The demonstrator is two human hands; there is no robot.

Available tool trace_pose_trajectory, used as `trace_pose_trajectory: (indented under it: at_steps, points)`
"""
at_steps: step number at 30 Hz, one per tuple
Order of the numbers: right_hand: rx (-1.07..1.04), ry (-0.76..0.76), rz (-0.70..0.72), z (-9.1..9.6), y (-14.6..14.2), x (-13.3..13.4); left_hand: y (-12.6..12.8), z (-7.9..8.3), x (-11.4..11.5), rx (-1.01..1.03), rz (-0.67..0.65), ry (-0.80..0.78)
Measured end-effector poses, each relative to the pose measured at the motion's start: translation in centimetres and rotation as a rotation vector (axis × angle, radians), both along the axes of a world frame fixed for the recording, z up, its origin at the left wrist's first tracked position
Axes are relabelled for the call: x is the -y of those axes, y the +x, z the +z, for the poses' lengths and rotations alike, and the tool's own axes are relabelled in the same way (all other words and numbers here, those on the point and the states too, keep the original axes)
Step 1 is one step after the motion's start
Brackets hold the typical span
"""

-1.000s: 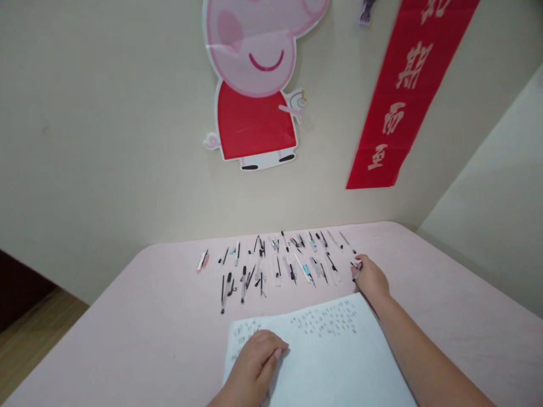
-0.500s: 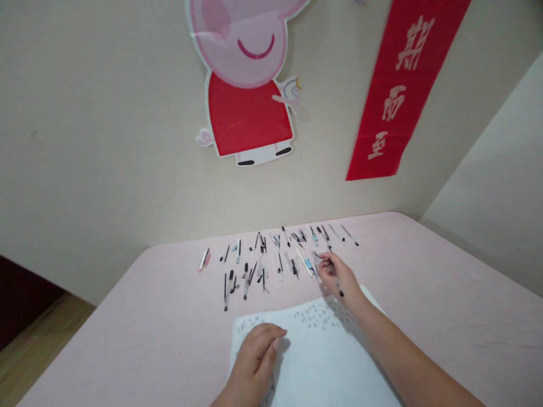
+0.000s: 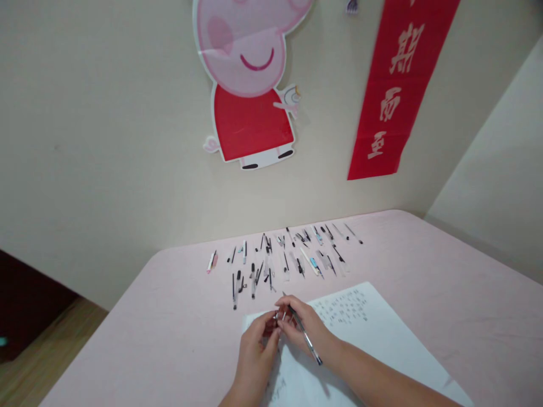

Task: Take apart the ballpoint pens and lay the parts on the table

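Note:
My right hand is closed around a clear-barrelled pen, which slants across the fingers with its dark end toward me. Its fingertips meet those of my left hand above the upper left of a white sheet of paper. My left fingers are pinched together on something small, partly hidden between the two hands; I cannot make out what it is. Handwriting covers the top and left parts of the sheet. Just beyond the hands lies a black-capped pen among several pens and pen parts.
The pens and loose parts lie in two rough rows on a pink-covered table. A white and blue pen is among them. Behind stands a wall with a pig cutout and a red banner.
My right hand has come back from the pens, moving left and toward me with the pen. My left hand has risen slightly from the paper, and the hands now meet.

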State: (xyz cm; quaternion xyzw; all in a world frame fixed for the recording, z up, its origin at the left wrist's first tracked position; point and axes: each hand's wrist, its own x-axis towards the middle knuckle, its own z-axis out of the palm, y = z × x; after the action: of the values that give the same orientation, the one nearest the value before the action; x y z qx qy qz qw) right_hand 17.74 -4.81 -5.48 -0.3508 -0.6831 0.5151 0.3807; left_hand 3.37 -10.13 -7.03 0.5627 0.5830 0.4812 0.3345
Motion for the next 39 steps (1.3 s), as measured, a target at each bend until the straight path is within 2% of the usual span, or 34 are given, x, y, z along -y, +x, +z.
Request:
trace_pose_trajectory:
  at_steps: [6,8,12,25,39]
  points:
    - [-0.112,-0.051,-0.030,-0.1,1.2,0.3,0.1,0.8,0.1,-0.103,0.063,0.049]
    - [-0.126,-0.038,-0.042,0.2,1.7,0.3,0.2,1.1,0.1,-0.146,0.047,0.062]
    - [-0.147,0.002,0.032,0.5,2.0,0.0,0.2,1.2,0.1,-0.168,0.028,0.080]
    - [-0.165,-0.140,0.100,1.6,2.1,-0.1,0.1,1.6,0.0,-0.153,-0.085,0.123]
    - [-0.232,-0.225,0.186,1.6,1.9,-0.5,0.2,1.9,0.0,-0.129,-0.167,0.123]
